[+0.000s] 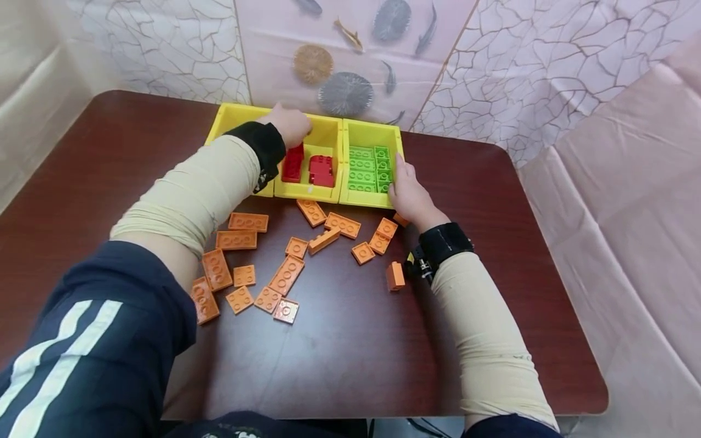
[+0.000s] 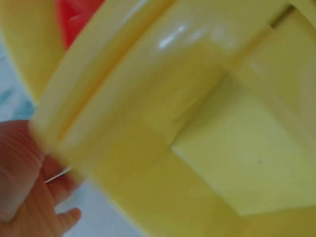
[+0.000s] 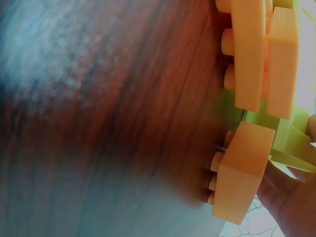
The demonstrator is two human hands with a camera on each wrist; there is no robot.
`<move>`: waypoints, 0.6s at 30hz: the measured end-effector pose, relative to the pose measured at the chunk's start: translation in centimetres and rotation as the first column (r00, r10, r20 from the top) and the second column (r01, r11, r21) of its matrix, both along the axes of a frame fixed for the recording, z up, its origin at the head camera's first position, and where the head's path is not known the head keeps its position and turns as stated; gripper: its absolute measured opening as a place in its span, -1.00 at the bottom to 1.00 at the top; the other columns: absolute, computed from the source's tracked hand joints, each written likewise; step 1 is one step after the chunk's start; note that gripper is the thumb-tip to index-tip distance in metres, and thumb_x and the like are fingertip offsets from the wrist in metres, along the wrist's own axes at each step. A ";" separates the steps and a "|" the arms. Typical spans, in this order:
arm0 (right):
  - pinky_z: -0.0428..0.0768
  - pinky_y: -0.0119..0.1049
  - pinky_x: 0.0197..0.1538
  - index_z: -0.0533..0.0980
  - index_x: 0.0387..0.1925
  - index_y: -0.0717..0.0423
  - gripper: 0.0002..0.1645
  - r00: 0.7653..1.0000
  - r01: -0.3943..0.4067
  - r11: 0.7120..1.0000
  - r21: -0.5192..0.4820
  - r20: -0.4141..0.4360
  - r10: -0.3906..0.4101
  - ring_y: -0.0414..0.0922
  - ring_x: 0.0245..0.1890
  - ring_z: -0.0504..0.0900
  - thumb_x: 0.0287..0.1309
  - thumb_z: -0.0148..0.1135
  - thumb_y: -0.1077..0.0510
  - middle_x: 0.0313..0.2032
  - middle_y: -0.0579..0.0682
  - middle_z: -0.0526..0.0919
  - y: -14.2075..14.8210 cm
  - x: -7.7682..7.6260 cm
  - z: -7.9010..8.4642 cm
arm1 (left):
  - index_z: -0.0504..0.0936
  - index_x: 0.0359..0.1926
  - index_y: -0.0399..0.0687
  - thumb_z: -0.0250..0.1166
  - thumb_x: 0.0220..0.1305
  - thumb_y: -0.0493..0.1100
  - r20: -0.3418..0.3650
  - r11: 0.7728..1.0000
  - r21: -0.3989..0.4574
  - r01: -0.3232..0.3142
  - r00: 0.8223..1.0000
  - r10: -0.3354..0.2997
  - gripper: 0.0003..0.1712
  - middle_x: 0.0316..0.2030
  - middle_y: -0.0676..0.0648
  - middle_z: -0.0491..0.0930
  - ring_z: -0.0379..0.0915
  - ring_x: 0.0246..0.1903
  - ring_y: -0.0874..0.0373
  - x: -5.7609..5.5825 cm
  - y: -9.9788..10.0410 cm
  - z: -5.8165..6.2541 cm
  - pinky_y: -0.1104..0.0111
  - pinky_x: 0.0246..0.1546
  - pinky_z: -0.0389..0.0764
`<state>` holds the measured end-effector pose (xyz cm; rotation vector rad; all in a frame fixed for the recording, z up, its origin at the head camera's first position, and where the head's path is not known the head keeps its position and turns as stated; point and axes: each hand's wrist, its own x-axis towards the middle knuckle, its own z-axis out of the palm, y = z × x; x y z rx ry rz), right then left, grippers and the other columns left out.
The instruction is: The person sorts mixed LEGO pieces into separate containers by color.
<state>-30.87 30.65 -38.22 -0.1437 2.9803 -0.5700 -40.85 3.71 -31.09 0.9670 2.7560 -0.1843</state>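
Note:
Three yellow bins stand side by side at the back of the table. My left hand (image 1: 289, 125) reaches over the left bin (image 1: 232, 115) and grips the back rim near where it meets the middle bin (image 1: 323, 193); its fingertips are mostly hidden in the head view. Red bricks (image 1: 321, 170) lie in the middle bin. Green bricks (image 1: 361, 167) fill much of the right bin (image 1: 372, 129). My right hand (image 1: 412, 191) holds that bin's right wall, thumb toward the front corner. In the left wrist view, the left bin's floor (image 2: 252, 153) shows bare.
Loose orange bricks (image 1: 286, 275) lie scattered in front of the bins, some close against their front wall. One orange brick (image 1: 395, 276) stands beside my right wrist. A patterned cloth (image 1: 350, 61) hangs behind the dark wooden table (image 1: 339, 365).

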 end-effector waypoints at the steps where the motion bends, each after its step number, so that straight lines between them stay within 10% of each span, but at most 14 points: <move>1: 0.41 -0.05 -0.09 -0.46 0.42 0.02 -0.20 1.000 -0.001 1.000 -0.001 0.001 0.001 0.11 -0.02 0.40 0.37 -0.29 0.16 0.40 0.19 -0.18 -0.1 0.0 0.1 | 0.53 -0.01 -0.25 -0.04 0.28 -0.34 -0.023 1.000 0.026 0.017 1.000 -0.016 -0.67 -0.01 -0.28 0.53 0.36 0.01 -0.17 0.2 -0.5 0.4 -0.14 0.11 0.08; 9: 0.34 0.03 0.06 -0.48 0.41 0.06 -0.19 1.000 -0.005 1.000 0.008 -0.012 0.005 0.16 0.14 0.29 0.36 -0.27 0.18 0.38 0.25 -0.19 0.0 0.1 0.5 | 0.50 0.05 -0.28 0.11 0.29 -0.23 -0.169 0.980 0.175 0.099 0.983 -0.069 -0.66 -0.03 -0.30 0.51 0.41 -0.02 -0.21 5.6 -7.6 3.6 -0.05 -0.01 0.35; 18: 0.25 0.09 0.15 -0.53 0.39 0.11 -0.18 0.999 -0.038 0.999 0.009 0.013 0.038 0.22 0.24 0.15 0.35 -0.31 0.20 0.37 0.32 -0.22 -0.9 -0.1 0.1 | 0.60 -0.09 -0.22 0.34 0.13 -0.15 -0.232 0.972 0.179 0.155 0.966 -0.111 -0.66 -0.26 -0.20 0.55 0.43 -0.25 -0.09 12.1 -15.7 -0.8 0.10 -0.17 0.51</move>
